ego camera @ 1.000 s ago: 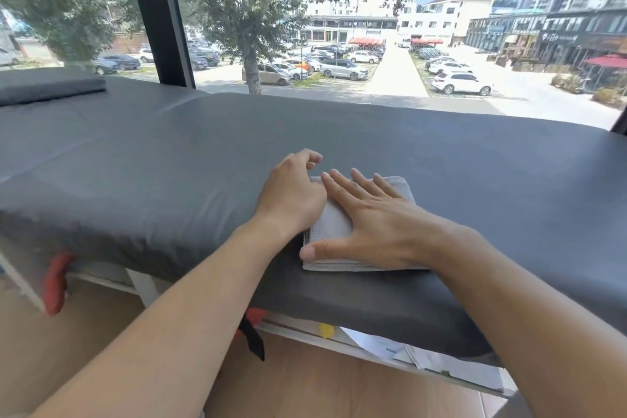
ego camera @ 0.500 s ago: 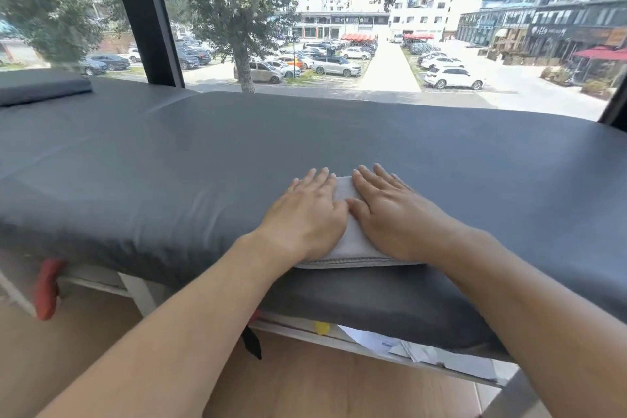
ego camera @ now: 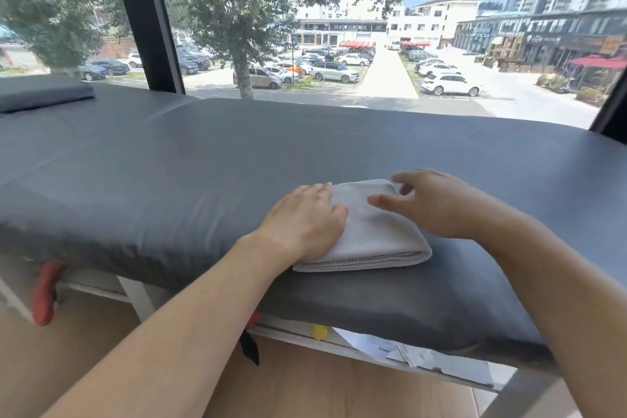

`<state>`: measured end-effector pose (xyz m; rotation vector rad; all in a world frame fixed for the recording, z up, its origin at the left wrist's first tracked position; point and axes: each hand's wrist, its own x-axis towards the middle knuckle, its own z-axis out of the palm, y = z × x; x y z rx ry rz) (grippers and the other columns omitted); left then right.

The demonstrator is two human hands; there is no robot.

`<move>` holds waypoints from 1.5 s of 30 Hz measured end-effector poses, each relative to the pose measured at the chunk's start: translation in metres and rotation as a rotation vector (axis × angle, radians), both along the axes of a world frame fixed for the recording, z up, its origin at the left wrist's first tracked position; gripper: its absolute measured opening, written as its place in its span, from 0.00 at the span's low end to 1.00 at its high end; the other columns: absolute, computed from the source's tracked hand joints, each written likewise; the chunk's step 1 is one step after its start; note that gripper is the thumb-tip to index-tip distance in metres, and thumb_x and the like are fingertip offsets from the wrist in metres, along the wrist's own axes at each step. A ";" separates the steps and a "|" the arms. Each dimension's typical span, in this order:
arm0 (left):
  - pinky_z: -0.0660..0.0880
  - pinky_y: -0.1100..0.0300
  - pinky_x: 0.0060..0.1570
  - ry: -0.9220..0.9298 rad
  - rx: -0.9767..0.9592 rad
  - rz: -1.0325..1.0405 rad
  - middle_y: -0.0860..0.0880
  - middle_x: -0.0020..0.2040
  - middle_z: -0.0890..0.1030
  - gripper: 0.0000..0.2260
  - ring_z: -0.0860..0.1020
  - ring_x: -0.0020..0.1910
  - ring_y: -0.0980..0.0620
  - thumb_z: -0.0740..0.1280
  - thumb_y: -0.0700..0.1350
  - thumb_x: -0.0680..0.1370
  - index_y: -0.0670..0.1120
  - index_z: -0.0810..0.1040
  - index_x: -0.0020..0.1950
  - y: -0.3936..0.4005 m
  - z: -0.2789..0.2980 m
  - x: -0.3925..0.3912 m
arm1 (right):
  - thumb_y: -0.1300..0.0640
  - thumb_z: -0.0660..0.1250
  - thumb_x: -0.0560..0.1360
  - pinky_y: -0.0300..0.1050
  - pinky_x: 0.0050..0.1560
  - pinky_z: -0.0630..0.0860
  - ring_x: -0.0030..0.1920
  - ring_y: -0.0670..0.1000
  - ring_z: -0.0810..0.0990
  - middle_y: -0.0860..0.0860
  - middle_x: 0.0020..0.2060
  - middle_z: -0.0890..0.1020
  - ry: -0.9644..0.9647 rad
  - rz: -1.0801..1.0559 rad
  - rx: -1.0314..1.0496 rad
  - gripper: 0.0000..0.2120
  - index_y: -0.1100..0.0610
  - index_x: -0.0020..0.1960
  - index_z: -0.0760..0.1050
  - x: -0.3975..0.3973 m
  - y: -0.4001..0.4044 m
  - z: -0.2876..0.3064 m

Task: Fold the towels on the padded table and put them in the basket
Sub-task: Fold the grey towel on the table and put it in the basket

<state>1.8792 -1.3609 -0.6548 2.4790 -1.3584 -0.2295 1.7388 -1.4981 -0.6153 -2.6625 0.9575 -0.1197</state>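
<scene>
Grey terry cloth, folded into a thick rectangular pad, sits just right of the frame's centre: this is the towel [ego camera: 369, 231], lying on the padded table [ego camera: 169, 173] close to its near edge. Its stacked layers show as pale ridges along the near side, and the right end is a rounded fold. The left hand [ego camera: 305, 224] lies flat on the towel's left part, fingers straight and pressing down. The right hand [ego camera: 437, 204] hovers over the far right corner with fingers loosely spread and grasping nothing; whether its fingertips touch the cloth cannot be told.

The step in hand looks like settling the finished fold before lifting it. To do it well, the flat palm should keep the layers pinned while the other hand gets under the rounded fold, since soft pile compresses and slack layers slide apart if only the top is pinched. A grip from both ends, thumbs on top and fingers beneath, would hold the stack square.

The table's cover is smooth, dark grey and faintly glossy, cushioned and rounded at its edge. No basket shows anywhere. A dark cushion [ego camera: 44, 92] lies at the upper left, against the window [ego camera: 373, 27].
</scene>
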 end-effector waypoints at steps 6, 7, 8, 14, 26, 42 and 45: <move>0.63 0.49 0.72 -0.124 0.035 0.039 0.45 0.74 0.72 0.23 0.68 0.73 0.46 0.49 0.51 0.83 0.43 0.68 0.75 -0.001 0.008 -0.010 | 0.20 0.66 0.59 0.45 0.37 0.65 0.32 0.52 0.70 0.51 0.29 0.72 0.111 -0.072 0.220 0.36 0.55 0.31 0.69 -0.018 -0.014 0.001; 0.65 0.48 0.68 -0.160 0.051 0.062 0.44 0.69 0.76 0.20 0.71 0.67 0.44 0.50 0.51 0.83 0.44 0.74 0.67 -0.001 0.011 -0.011 | 0.21 0.69 0.58 0.45 0.39 0.64 0.33 0.52 0.69 0.51 0.30 0.72 0.097 -0.043 0.266 0.35 0.54 0.32 0.69 -0.019 -0.013 0.001; 0.67 0.49 0.62 -0.200 0.061 0.090 0.44 0.62 0.79 0.17 0.74 0.61 0.44 0.51 0.51 0.82 0.45 0.76 0.56 -0.001 0.014 -0.013 | 0.22 0.71 0.57 0.45 0.40 0.64 0.34 0.51 0.69 0.50 0.31 0.72 0.098 -0.009 0.300 0.34 0.53 0.34 0.71 -0.021 -0.013 0.003; 0.67 0.53 0.44 -0.257 0.056 0.217 0.47 0.38 0.76 0.15 0.73 0.40 0.45 0.60 0.54 0.79 0.46 0.70 0.36 0.008 0.031 -0.015 | 0.45 0.78 0.65 0.43 0.40 0.71 0.38 0.49 0.75 0.49 0.38 0.80 0.052 0.081 0.348 0.18 0.56 0.47 0.81 -0.020 -0.007 0.008; 0.79 0.59 0.57 0.815 -0.359 -0.025 0.50 0.53 0.87 0.13 0.85 0.54 0.53 0.77 0.43 0.74 0.45 0.85 0.58 0.032 0.023 0.042 | 0.69 0.70 0.76 0.43 0.44 0.80 0.46 0.51 0.83 0.54 0.51 0.83 -0.743 0.073 0.879 0.15 0.53 0.58 0.78 0.010 -0.019 0.001; 0.79 0.64 0.56 0.720 -0.595 -0.183 0.52 0.58 0.86 0.21 0.83 0.58 0.56 0.72 0.29 0.75 0.49 0.81 0.63 0.042 0.010 0.065 | 0.71 0.69 0.75 0.41 0.40 0.81 0.49 0.55 0.86 0.58 0.54 0.86 -0.545 0.123 0.844 0.17 0.62 0.63 0.75 0.015 -0.030 -0.015; 0.79 0.64 0.55 0.700 -0.651 -0.170 0.47 0.54 0.87 0.18 0.84 0.54 0.55 0.73 0.28 0.73 0.44 0.85 0.58 0.041 0.005 0.064 | 0.75 0.66 0.75 0.39 0.37 0.80 0.43 0.51 0.85 0.52 0.43 0.86 -0.550 0.172 0.845 0.12 0.60 0.50 0.76 0.012 -0.031 -0.016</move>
